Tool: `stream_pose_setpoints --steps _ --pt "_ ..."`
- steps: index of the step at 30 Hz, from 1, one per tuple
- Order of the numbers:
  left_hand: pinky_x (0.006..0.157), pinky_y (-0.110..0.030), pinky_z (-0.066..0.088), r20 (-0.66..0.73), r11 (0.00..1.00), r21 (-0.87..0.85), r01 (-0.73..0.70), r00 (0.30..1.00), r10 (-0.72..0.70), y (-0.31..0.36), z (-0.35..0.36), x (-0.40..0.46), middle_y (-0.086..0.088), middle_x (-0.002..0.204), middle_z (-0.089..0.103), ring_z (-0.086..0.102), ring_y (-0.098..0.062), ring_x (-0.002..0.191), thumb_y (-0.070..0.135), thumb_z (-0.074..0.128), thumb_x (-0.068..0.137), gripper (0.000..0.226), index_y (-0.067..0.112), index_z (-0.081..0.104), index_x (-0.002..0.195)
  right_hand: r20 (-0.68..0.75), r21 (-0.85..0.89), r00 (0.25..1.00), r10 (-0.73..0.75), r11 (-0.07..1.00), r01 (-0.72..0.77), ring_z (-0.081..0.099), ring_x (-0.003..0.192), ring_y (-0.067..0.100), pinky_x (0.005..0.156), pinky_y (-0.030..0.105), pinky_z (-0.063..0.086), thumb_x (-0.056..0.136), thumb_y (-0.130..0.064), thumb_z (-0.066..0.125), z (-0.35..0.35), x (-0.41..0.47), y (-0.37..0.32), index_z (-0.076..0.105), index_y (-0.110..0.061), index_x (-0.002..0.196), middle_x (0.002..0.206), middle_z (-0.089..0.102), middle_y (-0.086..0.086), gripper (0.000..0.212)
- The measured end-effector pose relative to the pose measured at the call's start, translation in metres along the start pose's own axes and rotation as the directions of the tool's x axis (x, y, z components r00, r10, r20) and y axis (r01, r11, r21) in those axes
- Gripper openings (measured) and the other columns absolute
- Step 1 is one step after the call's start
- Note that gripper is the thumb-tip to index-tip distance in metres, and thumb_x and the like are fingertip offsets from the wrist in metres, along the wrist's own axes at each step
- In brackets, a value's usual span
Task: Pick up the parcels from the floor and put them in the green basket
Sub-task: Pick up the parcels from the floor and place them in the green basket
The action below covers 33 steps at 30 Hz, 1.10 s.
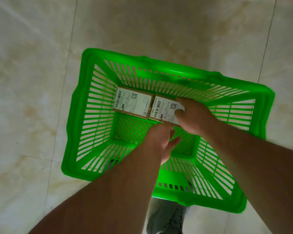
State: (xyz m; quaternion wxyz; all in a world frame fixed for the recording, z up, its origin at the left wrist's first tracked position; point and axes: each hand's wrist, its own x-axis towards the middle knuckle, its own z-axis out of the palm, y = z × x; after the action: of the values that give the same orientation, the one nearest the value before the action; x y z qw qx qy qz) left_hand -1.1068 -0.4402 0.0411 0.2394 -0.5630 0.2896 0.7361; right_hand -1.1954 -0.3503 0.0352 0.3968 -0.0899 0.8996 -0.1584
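Two parcels lie flat on the floor of the green basket (264, 105), against its far wall, label side up. Left parcel (133, 103) sits free in the far left corner. Right parcel (164, 108) touches it edge to edge; right hand (193, 115) grips its right end, thumb on the label, fingers curled over the far edge. Left hand (159, 142) hovers just above the basket floor near the parcel's near edge, fingers loosely together, thumb apart, holding nothing.

Step in hand, as judged: seating the second parcel. Do it well by keeping it flush to its neighbour, lowering the right end until flat, then letting go straight up so nothing shifts.

Surroundings: pale marble-look floor tiles (41, 81) all round; a grey shoe (167, 220) beside the basket's near rim. No further parcels visible on the tiles. Obstruction: slatted side walls crowd the right wrist; near half of the basket floor is free.
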Motion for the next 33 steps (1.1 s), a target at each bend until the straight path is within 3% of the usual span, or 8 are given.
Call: stream_pose_setpoints --steps 7,10,13,15,18,24,28,33 --pt "0.097 -0.046 0.056 -0.105 0.981 0.19 0.045 0.994 -0.025 -0.013 -0.005 -0.068 0.003 0.098 0.054 0.06 -0.019 0.109 0.0 0.052 0.094 0.017 0.016 0.057 0.099 -0.122 0.417 0.97 0.209 0.898 -0.141 0.062 0.117 0.025 0.094 0.028 0.043 0.097 -0.025 0.051 -0.003 -0.097 0.014 0.054 -0.02 0.142 0.142 0.06 0.011 0.045" --pt "0.098 -0.042 0.055 -0.103 0.939 0.343 0.021 0.995 0.015 -0.018 -0.003 -0.116 0.007 0.104 0.057 0.059 -0.014 0.108 0.008 0.053 0.096 0.023 0.018 0.056 0.117 -0.079 0.683 0.94 0.333 0.705 -0.192 0.065 0.096 0.015 0.083 0.027 0.045 0.094 -0.022 0.054 -0.014 -0.157 0.002 0.072 -0.04 0.101 0.107 0.069 0.0 0.026" --pt "0.099 -0.04 0.053 -0.068 0.874 0.485 -0.046 0.994 0.091 -0.026 0.004 -0.166 -0.001 0.116 0.064 0.061 -0.014 0.107 0.012 0.058 0.097 0.045 0.019 0.05 0.142 0.054 0.86 0.909 0.413 0.443 -0.253 0.064 0.101 0.019 0.099 0.048 0.049 0.082 -0.036 0.053 -0.027 -0.216 -0.015 0.07 -0.042 0.078 0.099 0.066 -0.005 0.019" --pt "0.099 -0.04 0.052 -0.036 0.797 0.599 -0.077 0.992 0.123 -0.031 0.011 -0.202 -0.005 0.12 0.064 0.062 -0.015 0.104 0.016 0.061 0.095 0.041 0.021 0.056 0.136 0.093 0.917 0.891 0.445 0.31 -0.25 0.064 0.107 0.026 0.104 0.053 0.046 0.081 -0.041 0.051 -0.035 -0.251 -0.022 0.072 -0.045 0.074 0.099 0.067 -0.002 0.022" --pt "0.099 -0.047 0.05 0.04 0.672 0.731 -0.118 0.991 0.131 -0.043 0.017 -0.248 -0.008 0.115 0.065 0.061 -0.022 0.103 0.018 0.063 0.091 0.022 0.027 0.063 0.112 0.121 0.956 0.869 0.48 0.18 -0.233 0.062 0.086 0.021 0.09 0.05 0.046 0.083 -0.044 0.047 -0.037 -0.302 -0.022 0.069 -0.049 0.062 0.081 0.061 -0.005 0.031" --pt "0.106 -0.051 0.048 0.189 0.268 0.947 -0.176 0.982 -0.023 -0.087 0.004 -0.304 -0.003 0.139 0.058 0.057 -0.024 0.127 0.033 0.06 0.089 0.053 0.023 0.052 0.141 0.312 0.937 0.695 0.647 -0.09 -0.336 0.058 0.071 0.021 0.072 0.04 0.047 0.085 -0.049 0.045 0.011 -0.402 -0.004 0.062 -0.017 0.072 0.074 0.062 0.001 0.038" --pt "0.111 -0.046 0.044 0.175 0.079 0.983 -0.168 0.981 -0.089 -0.128 -0.015 -0.334 -0.004 0.143 0.058 0.06 -0.023 0.126 0.027 0.062 0.096 0.052 0.018 0.052 0.146 0.388 0.922 0.652 0.652 -0.277 -0.272 0.058 0.085 0.016 0.095 0.046 0.05 0.084 -0.053 0.05 0.073 -0.482 0.01 0.059 -0.03 0.075 0.084 0.059 -0.011 0.027" --pt "0.11 -0.044 0.044 0.13 -0.145 0.977 -0.156 0.976 -0.175 -0.183 -0.038 -0.357 0.006 0.141 0.06 0.064 -0.02 0.118 0.037 0.06 0.095 0.053 0.028 0.051 0.146 0.513 0.848 0.527 0.678 -0.496 -0.187 0.051 0.089 0.016 0.091 0.041 0.041 0.084 -0.054 0.062 0.152 -0.565 0.026 0.059 -0.03 0.088 0.09 0.054 -0.008 0.024"
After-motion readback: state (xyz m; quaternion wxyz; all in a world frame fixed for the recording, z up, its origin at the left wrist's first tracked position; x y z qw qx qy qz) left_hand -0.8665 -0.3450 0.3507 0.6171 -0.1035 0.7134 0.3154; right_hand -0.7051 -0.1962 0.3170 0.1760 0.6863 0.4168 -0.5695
